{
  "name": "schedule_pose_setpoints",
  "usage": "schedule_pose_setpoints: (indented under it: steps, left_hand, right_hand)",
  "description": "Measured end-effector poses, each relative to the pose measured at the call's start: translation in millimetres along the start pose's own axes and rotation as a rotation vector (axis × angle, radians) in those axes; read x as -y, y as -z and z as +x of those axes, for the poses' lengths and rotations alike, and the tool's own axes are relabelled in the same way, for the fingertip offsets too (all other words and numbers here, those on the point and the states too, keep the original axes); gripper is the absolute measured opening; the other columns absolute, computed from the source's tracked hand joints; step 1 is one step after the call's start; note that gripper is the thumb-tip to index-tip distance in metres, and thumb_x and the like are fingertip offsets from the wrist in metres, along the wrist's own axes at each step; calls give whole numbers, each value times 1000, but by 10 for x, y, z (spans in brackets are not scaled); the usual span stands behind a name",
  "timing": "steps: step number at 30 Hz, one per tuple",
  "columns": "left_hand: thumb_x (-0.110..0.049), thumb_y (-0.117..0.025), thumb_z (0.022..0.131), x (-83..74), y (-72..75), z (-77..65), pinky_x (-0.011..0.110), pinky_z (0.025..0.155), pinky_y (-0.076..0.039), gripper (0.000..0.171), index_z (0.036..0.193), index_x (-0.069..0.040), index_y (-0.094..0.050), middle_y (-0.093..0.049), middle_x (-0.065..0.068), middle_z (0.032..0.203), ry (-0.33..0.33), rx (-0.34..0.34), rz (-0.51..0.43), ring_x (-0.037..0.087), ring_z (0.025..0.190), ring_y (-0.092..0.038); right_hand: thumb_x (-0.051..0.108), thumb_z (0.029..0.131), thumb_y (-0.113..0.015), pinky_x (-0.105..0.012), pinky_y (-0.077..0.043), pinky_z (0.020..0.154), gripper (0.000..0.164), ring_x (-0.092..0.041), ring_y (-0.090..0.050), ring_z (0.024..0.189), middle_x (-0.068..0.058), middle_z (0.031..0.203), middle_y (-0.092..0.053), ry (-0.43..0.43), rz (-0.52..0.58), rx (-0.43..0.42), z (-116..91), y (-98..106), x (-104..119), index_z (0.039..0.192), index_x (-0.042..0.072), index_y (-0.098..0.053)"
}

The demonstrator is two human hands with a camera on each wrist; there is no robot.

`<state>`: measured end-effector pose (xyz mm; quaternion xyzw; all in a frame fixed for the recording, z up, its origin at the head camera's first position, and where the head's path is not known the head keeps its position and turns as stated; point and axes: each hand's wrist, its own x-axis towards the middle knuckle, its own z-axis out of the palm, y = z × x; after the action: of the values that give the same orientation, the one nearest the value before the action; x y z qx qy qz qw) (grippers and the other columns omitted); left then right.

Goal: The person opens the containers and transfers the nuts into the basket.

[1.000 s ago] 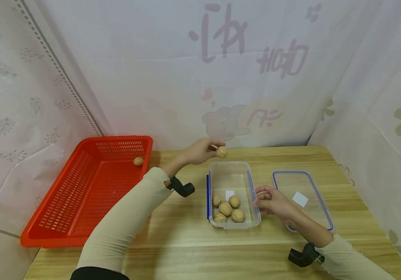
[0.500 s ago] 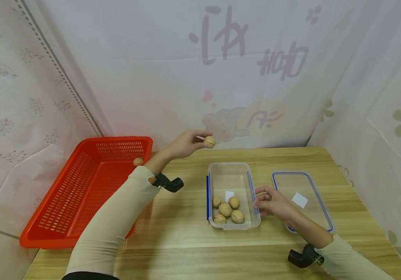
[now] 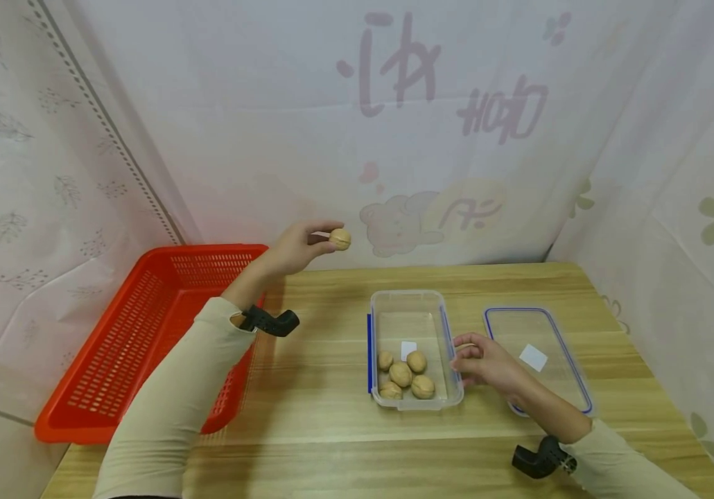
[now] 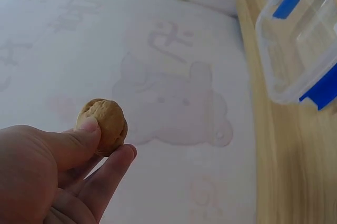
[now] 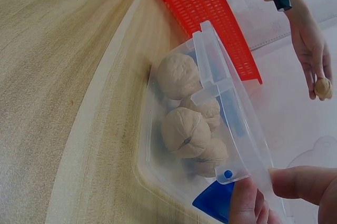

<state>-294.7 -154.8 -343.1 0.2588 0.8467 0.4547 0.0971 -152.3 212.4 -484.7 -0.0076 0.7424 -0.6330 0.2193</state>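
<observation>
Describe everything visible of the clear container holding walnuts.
The container is a clear, rectangular, plastic-looking box with blue flaps along its long sides. It sits flat and lidless on the wood-grain table. Five walnuts lie toward its near end; a white square shows at its floor, inside or beneath is unclear. The right hand touches its right side.

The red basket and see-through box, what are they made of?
Red basket: probably plastic, smooth and a bit shiny, with neat slots through its walls. See-through box: likely hard plastic, clear but slightly cloudy, since walnuts show through its side.
</observation>
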Motion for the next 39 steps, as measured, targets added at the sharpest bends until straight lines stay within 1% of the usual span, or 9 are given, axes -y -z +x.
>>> schedule_pose_setpoints:
  steps: [4, 11, 19, 24, 29, 31, 32, 37, 39]
  left_hand:
    - [-4, -57, 104, 57, 116, -66, 50, 110, -44, 49, 150, 3, -45, -50, 22, 148, 13, -20, -20, 40, 134, -52]
    - [-5, -57, 104, 133, 360, -220, 51, 112, -41, 49, 151, 2, -44, -47, 22, 150, 41, -78, -19, 39, 137, -49]
    - [-9, -57, 105, 219, 601, -455, 52, 113, -40, 52, 154, -1, -42, -47, 20, 150, 116, -155, -12, 36, 137, -50]
    - [-12, -56, 106, 286, 724, -589, 48, 111, -42, 52, 154, -2, -41, -49, 19, 149, 141, -197, 5, 35, 134, -53]
    - [-13, -55, 107, 395, 826, -714, 36, 107, -47, 53, 154, 2, -38, -49, 23, 148, 132, -212, 29, 39, 132, -53]
    - [-15, -55, 107, 455, 863, -766, 34, 107, -47, 53, 155, 1, -39, -48, 23, 148, 148, -223, 41, 39, 133, -52]
    - [-16, -56, 106, 488, 881, -793, 36, 107, -46, 54, 155, 1, -38, -47, 22, 149, 157, -230, 48, 38, 134, -51]
    - [-19, -57, 106, 667, 956, -910, 56, 112, -37, 57, 155, 2, -37, -45, 24, 150, 200, -262, 57, 42, 138, -45]
    - [-20, -56, 107, 749, 978, -949, 61, 112, -35, 58, 155, 3, -35, -43, 27, 151, 217, -266, 70, 44, 139, -43]
  right_hand:
    - [4, 96, -67, -32, -60, 72, 48, -18, -63, 88, -6, 96, -61, -3, 0, -1, 3, 3, -2, 134, -9, -41]
    - [3, 96, -67, -32, -60, 72, 47, -19, -63, 89, -6, 96, -61, -5, 7, -4, 4, 3, -5, 134, -9, -41]
    - [4, 96, -66, -32, -60, 71, 48, -19, -64, 87, -6, 96, -61, 0, 3, 0, 16, 12, -23, 135, -9, -41]
    - [4, 96, -67, -33, -60, 71, 48, -19, -63, 87, -6, 97, -61, -6, 3, -5, 11, 6, -21, 135, -9, -41]
    - [4, 97, -66, -33, -60, 72, 49, -19, -64, 88, -7, 97, -61, -4, -3, 1, 6, 4, -21, 136, -9, -41]
    - [5, 97, -66, -33, -60, 72, 50, -19, -63, 88, -7, 98, -61, 0, -5, 6, 6, 5, -19, 137, -10, -40]
    - [5, 97, -66, -33, -60, 72, 50, -19, -63, 88, -7, 98, -61, 1, -5, 6, 7, 6, -18, 137, -10, -40]
    - [4, 97, -66, -33, -60, 72, 49, -19, -63, 87, -7, 97, -61, -6, -4, -6, 14, 7, -6, 136, -9, -41]
    - [4, 97, -66, -33, -60, 72, 48, -19, -63, 87, -7, 97, -61, -9, -5, -10, 18, 8, -3, 136, -9, -41]
